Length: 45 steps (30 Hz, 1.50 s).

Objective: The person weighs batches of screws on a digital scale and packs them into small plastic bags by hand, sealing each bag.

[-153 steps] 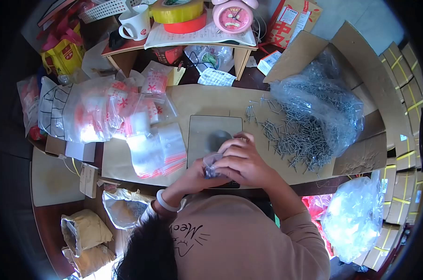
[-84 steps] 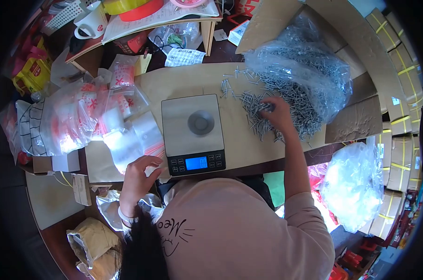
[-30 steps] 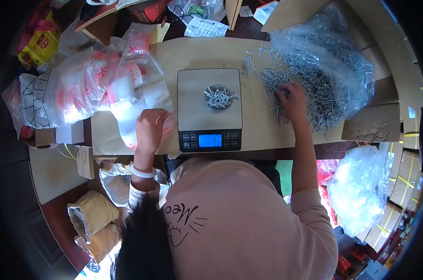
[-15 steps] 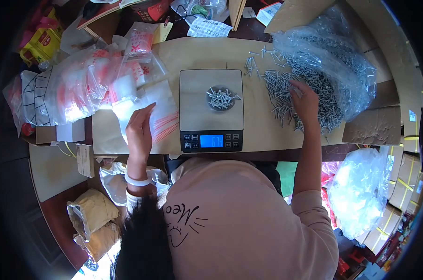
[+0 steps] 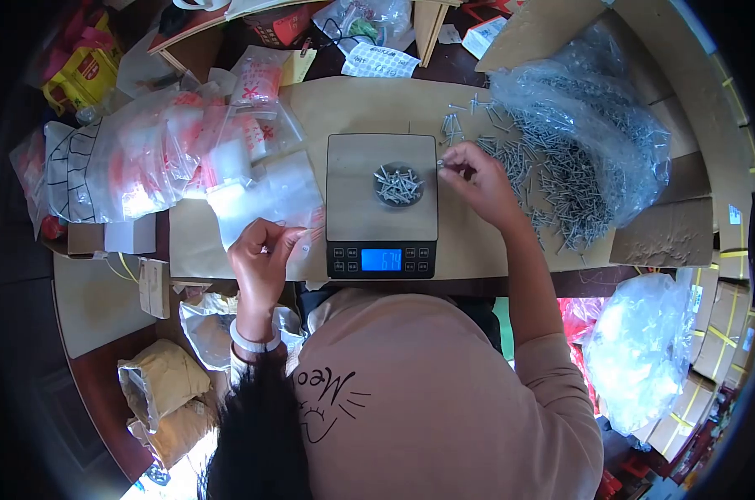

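A digital scale (image 5: 382,225) with a lit blue display carries a small round dish (image 5: 381,197) filled with screws (image 5: 399,184). My right hand (image 5: 477,182) is just right of the scale, its thumb and forefinger pinched on a small shiny screw end. Behind it lies a large pile of screws (image 5: 573,183), partly under clear plastic. Over the lower edge of the flat clear zip bags (image 5: 282,187), my left hand (image 5: 265,254) is closed in a pinch at the edge of one bag.
A cardboard box (image 5: 665,229) stands open at the right. At the left are a large clear bag of red-printed packets (image 5: 144,167) and a white box (image 5: 131,234). A wooden shelf (image 5: 430,33) stands at the back. Paper sacks (image 5: 165,379) sit below the table at left.
The dish on the scale, empty earlier, holds screws. My right hand has moved left from the pile towards the scale. My left hand has closed its fingers at the clear bags.
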{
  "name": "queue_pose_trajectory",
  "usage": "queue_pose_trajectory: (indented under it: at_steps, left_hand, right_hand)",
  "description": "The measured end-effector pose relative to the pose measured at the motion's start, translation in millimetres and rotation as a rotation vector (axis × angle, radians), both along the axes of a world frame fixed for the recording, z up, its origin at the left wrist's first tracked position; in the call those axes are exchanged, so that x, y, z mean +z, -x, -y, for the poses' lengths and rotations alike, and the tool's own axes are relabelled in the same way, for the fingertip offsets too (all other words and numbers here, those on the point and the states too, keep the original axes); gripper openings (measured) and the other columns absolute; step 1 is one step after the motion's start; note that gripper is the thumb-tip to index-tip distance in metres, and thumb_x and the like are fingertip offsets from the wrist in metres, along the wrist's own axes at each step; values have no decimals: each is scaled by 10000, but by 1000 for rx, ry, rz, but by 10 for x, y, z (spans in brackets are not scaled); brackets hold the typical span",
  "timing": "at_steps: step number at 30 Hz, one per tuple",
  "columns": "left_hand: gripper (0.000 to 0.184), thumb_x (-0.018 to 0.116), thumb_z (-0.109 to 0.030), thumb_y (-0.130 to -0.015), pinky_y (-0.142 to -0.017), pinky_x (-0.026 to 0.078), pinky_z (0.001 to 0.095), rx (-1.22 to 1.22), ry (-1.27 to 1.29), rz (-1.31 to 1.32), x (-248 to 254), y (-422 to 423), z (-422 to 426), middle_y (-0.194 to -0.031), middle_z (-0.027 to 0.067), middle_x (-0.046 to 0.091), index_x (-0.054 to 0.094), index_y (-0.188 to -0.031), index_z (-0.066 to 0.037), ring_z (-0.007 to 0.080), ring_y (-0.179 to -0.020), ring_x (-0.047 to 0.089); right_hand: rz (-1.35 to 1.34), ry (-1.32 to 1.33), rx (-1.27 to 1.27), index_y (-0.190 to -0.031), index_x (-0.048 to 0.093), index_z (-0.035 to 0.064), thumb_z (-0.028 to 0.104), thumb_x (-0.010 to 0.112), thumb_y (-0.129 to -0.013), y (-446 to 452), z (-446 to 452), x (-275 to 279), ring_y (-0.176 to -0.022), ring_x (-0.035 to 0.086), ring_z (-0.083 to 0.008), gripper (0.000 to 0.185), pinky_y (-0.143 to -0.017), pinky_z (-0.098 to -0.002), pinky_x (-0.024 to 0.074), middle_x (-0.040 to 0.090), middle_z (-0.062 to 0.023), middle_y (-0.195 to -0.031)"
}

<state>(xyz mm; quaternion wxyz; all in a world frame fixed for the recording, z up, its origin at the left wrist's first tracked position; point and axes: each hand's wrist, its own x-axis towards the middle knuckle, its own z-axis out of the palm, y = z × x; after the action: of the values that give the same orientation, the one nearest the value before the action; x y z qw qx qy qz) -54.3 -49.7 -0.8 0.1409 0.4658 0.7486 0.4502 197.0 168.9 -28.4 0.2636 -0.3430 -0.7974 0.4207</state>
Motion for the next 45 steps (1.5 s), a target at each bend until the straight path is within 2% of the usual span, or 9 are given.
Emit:
queue_pose_trajectory:
  at_steps: [9,17,20,24,28,36,41,44,45]
  left_hand:
    - [161,750,-91,-783,-558,445,225,-141,-93,124,17,-162,-126,-726,53,631,639,-818,20,94,-620,585]
    - [225,698,-53,-826,-598,443,180,-441,-103,414,274,-412,-386,-803,41,649,652,-1033,21,70,-722,616]
    - [322,703,-28,-815,-566,374,163,-435,-51,533,172,-518,-586,-771,-4,610,612,-1120,21,17,-653,500]
    - [121,676,-69,-858,-514,324,187,-331,-462,622,210,-706,-704,-675,-46,448,581,-920,-28,18,-572,368]
    - [126,664,-60,-866,-538,354,184,-437,-187,550,176,-634,-665,-700,-13,492,543,-833,-45,23,-614,431]
    - [302,718,-54,-736,-834,391,403,-354,-333,-34,163,-180,-506,-973,102,586,459,-579,-60,269,-1015,566]
    - [139,690,-61,-772,-1074,249,489,-429,-193,-259,177,68,-335,-1164,183,547,552,-782,-54,416,-1215,442]
    - [115,666,-27,-785,-989,369,444,-482,-170,-38,138,17,-263,-1110,188,564,554,-811,-41,388,-1143,500]
    - [103,644,4,-792,-808,472,371,-459,-147,-14,90,-1,-245,-983,155,605,554,-834,-23,313,-934,594]
  right_hand:
    - [89,-82,92,-994,578,29,100,589,-897,70,112,81,-800,584,-150,121,-693,-275,465,610,-66,-940]
    - [-569,1000,190,-968,554,21,305,458,-959,136,182,409,-771,564,-89,300,-660,-237,434,602,-40,-860]
    - [-266,826,290,-916,576,36,299,454,-964,402,321,401,-736,534,-80,294,-620,-234,411,559,0,-808]
    - [-428,513,419,-874,575,45,269,487,-973,583,480,386,-674,469,-39,260,-581,-210,373,531,32,-760]
    - [-437,452,272,-867,574,25,197,525,-961,450,404,459,-676,463,-37,202,-601,-213,389,550,31,-744]
    - [-33,-19,-94,-851,603,27,224,531,-952,-91,-25,97,-652,523,-98,233,-584,-242,416,579,-29,-727]
    - [391,-487,-198,-1069,606,96,317,639,-850,-417,-156,-66,-1007,562,-270,313,-844,-416,420,597,-82,-1093]
    - [277,-328,24,-1205,543,130,345,714,-764,-233,-69,-10,-1220,453,-314,520,-1011,-478,299,534,-92,-1259]
    - [210,-211,124,-1244,517,139,350,739,-735,-115,6,12,-1278,408,-317,594,-1059,-490,249,511,-93,-1298]
